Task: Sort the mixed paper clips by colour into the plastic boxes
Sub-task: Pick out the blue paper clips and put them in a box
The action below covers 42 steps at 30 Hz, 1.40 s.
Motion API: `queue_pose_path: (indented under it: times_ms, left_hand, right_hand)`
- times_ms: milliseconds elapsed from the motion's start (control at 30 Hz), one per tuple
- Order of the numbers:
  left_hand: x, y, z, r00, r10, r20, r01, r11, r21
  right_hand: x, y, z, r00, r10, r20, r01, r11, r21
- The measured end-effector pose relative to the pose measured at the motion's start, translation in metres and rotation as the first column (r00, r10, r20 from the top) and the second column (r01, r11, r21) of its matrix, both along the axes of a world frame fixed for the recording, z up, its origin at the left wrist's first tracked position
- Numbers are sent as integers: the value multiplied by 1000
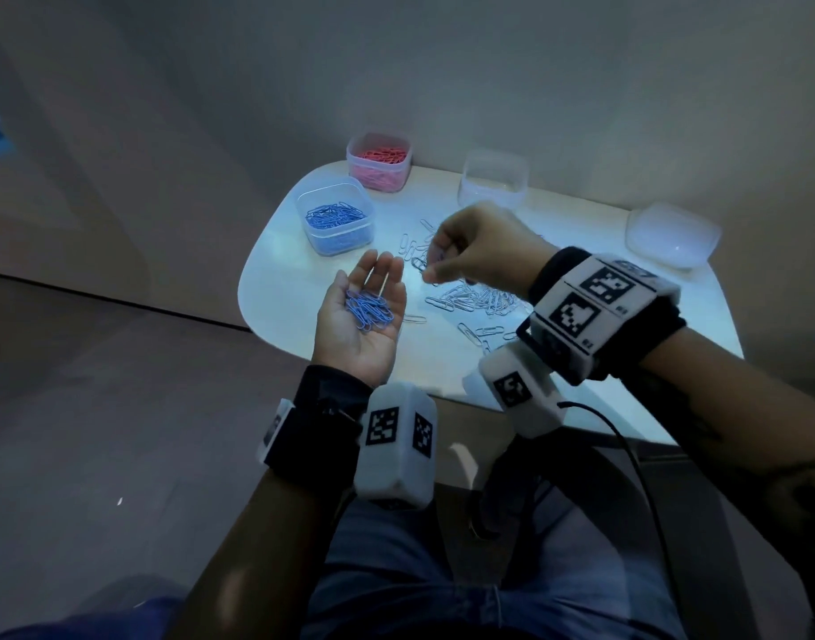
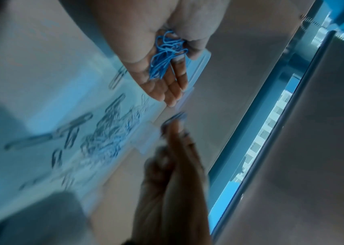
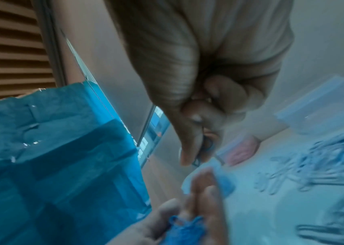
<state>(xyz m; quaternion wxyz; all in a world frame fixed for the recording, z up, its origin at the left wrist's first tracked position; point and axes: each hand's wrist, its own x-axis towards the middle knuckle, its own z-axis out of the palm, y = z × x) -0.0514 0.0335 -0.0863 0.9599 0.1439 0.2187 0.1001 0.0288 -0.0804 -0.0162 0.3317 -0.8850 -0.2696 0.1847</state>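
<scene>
Blue clips (image 1: 368,310): a loose heap on our left hand (image 1: 366,316), held flat and palm-up, near the blue box (image 1: 335,214). One more clip (image 3: 203,153), pinched in our right hand (image 1: 470,251), beyond the heap. Silver pile (image 1: 479,300) on the worktop (image 1: 581,362), right of the blue box; red box (image 1: 379,161) behind it. Risk, we judge: tilting the palm spills blue clips into the silver pile.

Translucent glossy plastic boxes (image 1: 335,214) stand on a smooth table (image 1: 276,279).
</scene>
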Motion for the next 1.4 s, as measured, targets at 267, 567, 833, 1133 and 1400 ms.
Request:
queue_pose_path:
  times_ms: [267,567,833,1133,1400]
  left_hand:
    - [7,-15,20,995,-77,71,81,995,-55]
    - [10,8,13,989,-133,60,140,979,-151]
    - [11,32,31,966,-257,-38,260,962,86]
    - [89,84,88,865,-69,-497,497,-11,867]
    - [107,80,80,708,186,-681,643,-569,513]
  right_hand:
    - [-8,17,11,999,21,49,-23,998,54]
    - [64,-29,21,957,-255,136,252,967,44]
    - [83,3,-10,963,166,214,-24,841,-541]
    - [97,4,-35,987,-13,160,96,850,-517]
    - [97,7,-38,987,-18,160,100,845,-525]
